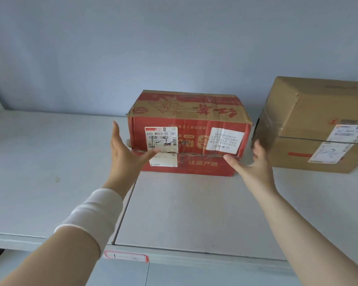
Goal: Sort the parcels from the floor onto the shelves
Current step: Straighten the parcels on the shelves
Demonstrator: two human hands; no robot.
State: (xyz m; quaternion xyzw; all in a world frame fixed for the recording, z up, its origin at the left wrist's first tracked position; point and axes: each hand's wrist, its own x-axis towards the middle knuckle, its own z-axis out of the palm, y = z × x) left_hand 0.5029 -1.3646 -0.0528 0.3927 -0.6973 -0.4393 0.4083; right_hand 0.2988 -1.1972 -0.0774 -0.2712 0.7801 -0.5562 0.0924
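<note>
Red parcel (189, 133) sitting on the grey shelf (50, 162) toward 12 o'clock, near the wall (153, 48), with left grip (126, 153) at its 8 o'clock and right grip (254, 164) at its 4 o'clock, both spread wide open and clasping nothing, and brown parcel (318, 124) just beside at its 3 o'clock.

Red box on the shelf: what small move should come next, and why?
Probably draw both hands back toward the body. The red box sits flat on the shelf, beside a brown box, and the left hand and right hand are open, gripping nothing.
</note>
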